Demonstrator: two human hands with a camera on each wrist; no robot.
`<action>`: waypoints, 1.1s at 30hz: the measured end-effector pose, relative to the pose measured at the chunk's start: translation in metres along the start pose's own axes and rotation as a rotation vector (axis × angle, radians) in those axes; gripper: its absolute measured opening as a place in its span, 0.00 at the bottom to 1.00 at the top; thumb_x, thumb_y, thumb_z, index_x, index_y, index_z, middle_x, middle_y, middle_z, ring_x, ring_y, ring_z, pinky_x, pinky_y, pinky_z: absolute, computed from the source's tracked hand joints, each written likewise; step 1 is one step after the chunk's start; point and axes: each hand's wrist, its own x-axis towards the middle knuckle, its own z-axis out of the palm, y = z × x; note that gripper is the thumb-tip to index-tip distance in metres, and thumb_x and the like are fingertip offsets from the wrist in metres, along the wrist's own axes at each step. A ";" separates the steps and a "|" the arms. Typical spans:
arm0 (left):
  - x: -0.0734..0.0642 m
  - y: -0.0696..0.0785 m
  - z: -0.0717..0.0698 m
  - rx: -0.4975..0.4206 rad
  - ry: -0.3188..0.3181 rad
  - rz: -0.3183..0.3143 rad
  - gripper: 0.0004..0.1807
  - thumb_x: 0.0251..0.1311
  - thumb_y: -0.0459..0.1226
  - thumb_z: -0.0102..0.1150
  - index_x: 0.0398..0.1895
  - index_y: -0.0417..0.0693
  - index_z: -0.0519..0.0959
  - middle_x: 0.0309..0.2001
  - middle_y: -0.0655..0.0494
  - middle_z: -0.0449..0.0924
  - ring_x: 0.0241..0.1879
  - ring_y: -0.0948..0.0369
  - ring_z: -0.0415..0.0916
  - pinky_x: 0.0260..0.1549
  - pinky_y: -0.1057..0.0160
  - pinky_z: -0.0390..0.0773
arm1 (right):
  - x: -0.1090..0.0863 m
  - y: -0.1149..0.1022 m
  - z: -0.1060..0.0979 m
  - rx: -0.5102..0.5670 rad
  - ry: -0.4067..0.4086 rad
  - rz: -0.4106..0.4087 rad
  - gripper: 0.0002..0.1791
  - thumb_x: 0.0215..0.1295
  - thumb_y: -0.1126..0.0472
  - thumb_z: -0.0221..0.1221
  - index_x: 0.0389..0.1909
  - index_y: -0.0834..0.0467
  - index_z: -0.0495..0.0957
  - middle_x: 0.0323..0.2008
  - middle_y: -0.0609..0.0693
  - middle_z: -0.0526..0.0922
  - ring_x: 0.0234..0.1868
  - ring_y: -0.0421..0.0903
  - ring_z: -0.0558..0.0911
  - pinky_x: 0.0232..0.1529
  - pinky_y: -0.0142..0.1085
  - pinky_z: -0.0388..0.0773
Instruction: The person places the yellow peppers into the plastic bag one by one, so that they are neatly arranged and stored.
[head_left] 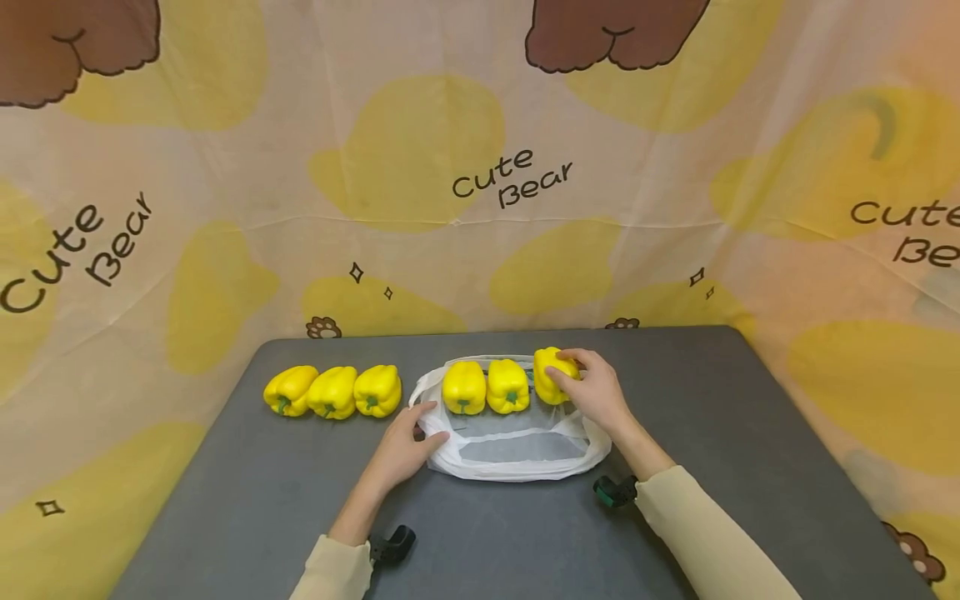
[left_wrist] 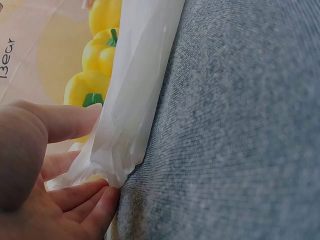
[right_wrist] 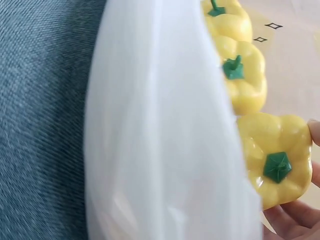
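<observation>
A white plastic bag (head_left: 517, 471) lies on the table with its mouth spread wide. My left hand (head_left: 402, 446) holds the bag's left edge, thumb and fingers around the thin plastic (left_wrist: 132, 100). Within the bag's rim, toward the back, two yellow bell peppers (head_left: 465, 387) sit side by side, green stems facing me. To their right, my right hand (head_left: 600, 392) grips another yellow bell pepper (right_wrist: 280, 165) between thumb and fingers, at the bag's back right side. In the right wrist view the bag's wall hides part of that pepper.
Three more yellow bell peppers (head_left: 333, 393) stand in a row on the grey table (head_left: 525, 542), left of the bag. A patterned cloth backdrop (head_left: 480, 275) rises behind the table and along both sides.
</observation>
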 end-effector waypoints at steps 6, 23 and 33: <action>0.000 0.001 0.000 -0.004 -0.003 -0.003 0.31 0.64 0.42 0.68 0.69 0.44 0.73 0.56 0.44 0.75 0.52 0.48 0.77 0.53 0.46 0.78 | 0.002 0.003 0.007 -0.042 -0.018 0.010 0.28 0.69 0.47 0.65 0.61 0.61 0.78 0.61 0.61 0.77 0.62 0.61 0.75 0.61 0.56 0.73; -0.001 0.002 -0.001 -0.005 -0.007 -0.013 0.31 0.64 0.41 0.67 0.69 0.44 0.73 0.56 0.44 0.75 0.52 0.48 0.76 0.53 0.46 0.78 | 0.003 -0.001 0.013 -0.175 -0.103 -0.007 0.30 0.73 0.45 0.59 0.66 0.62 0.74 0.63 0.63 0.75 0.65 0.62 0.73 0.64 0.58 0.69; 0.000 0.001 -0.001 -0.004 -0.006 -0.006 0.31 0.64 0.42 0.68 0.70 0.45 0.73 0.55 0.44 0.75 0.53 0.47 0.76 0.53 0.46 0.77 | -0.007 -0.018 -0.007 -0.204 -0.108 -0.067 0.28 0.74 0.47 0.59 0.64 0.62 0.76 0.62 0.61 0.77 0.63 0.62 0.75 0.62 0.59 0.72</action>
